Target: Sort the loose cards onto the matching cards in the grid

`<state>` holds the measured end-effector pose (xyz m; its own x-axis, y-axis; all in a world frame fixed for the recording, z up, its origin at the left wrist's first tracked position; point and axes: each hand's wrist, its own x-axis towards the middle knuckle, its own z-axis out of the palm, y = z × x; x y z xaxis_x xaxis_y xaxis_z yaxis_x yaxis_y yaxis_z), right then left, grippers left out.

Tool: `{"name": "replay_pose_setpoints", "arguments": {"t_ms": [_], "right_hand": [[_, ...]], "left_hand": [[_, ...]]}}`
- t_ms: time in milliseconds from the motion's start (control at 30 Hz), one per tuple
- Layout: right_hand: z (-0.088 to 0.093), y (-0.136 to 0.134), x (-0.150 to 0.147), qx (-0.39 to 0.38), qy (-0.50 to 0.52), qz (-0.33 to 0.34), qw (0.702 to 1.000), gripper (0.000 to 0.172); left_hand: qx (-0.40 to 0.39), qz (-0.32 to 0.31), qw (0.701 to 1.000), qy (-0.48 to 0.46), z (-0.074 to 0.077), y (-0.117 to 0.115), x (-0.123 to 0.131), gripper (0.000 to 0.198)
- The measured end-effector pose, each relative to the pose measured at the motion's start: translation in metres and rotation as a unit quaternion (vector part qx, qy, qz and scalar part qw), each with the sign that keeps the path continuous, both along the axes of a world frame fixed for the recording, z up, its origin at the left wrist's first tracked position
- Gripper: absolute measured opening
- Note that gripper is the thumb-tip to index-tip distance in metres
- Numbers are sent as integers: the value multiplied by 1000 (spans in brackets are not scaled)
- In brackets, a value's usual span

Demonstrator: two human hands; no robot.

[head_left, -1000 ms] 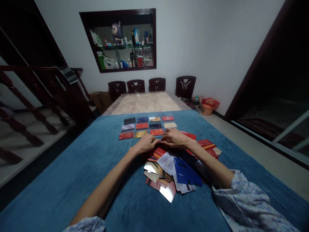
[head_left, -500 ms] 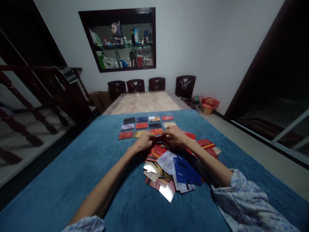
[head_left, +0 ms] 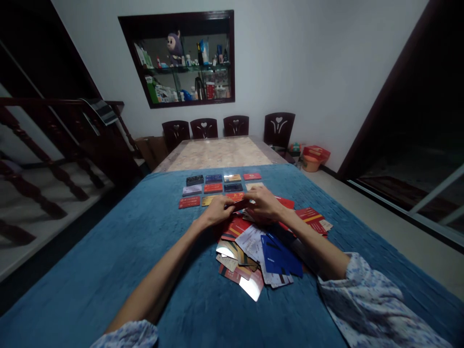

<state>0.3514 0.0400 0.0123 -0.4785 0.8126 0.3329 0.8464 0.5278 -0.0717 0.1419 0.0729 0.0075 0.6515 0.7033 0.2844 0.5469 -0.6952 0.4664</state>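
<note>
Between my left hand [head_left: 216, 210] and my right hand [head_left: 264, 203] is a dark reddish card [head_left: 239, 205], seen nearly edge-on. Both hands are closed on its ends, over the far edge of a loose pile of plastic cards. In the pile, blue cards [head_left: 277, 256], a pale patterned card [head_left: 251, 242] and red cards [head_left: 235, 229] overlap. Past my hands, small stacks of cards lie in rows, among them a red stack [head_left: 189, 202], a yellow stack [head_left: 209, 200] and an orange-red stack [head_left: 213, 188]. My right hand and forearm cover part of the pile.
A blue cloth [head_left: 152, 241] covers the near part of the table; its bare stone-patterned top [head_left: 224, 151] shows beyond. Dark chairs [head_left: 203, 128] stand at the far end. A wooden railing [head_left: 39, 154] is on the left, and a red bag [head_left: 316, 153] sits on the floor at right.
The card between my hands has tilted slightly, its right end now higher. My right hand has risen a little; the pile and the rows look the same.
</note>
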Motion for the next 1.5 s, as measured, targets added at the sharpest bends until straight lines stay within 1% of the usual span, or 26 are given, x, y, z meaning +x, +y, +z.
{"name": "replay_pose_setpoints", "arguments": {"t_ms": [133,300,367,467,633,700,767,900,1033,1200,1300,1500], "right_hand": [[0,-1,-1,21,17,13,1000,18],[-3,2,4,27,84,9,996,20],[-5,4,7,11,96,0,995,22],[-8,4,7,-22,92,-8,995,20],[-14,4,1,-46,147,12,988,16],[-17,5,-1,-47,163,27,985,18],[-20,7,-1,-42,173,28,984,21],[-22,10,0,-26,186,-7,982,21],[-16,6,0,1,157,-21,987,21],[-7,-2,-4,28,82,-50,995,25],[-9,-3,-6,48,58,-61,995,27],[-18,-1,-9,71,32,-57,995,26]], "left_hand": [[51,25,998,15,3,-4,2,19],[63,52,997,-5,7,-6,2,18],[61,60,996,-23,8,-5,1,19],[52,78,994,-54,5,-3,1,22],[40,97,988,-111,-1,0,1,21],[28,93,987,-125,-3,0,1,19],[13,85,987,-135,-4,0,1,16],[-8,75,985,-157,-4,2,1,13],[-7,78,981,-178,-1,3,-1,17],[37,68,983,-165,-4,5,-3,27],[53,62,987,-142,-11,7,-5,29],[60,61,991,-99,-21,11,-10,32]]}}
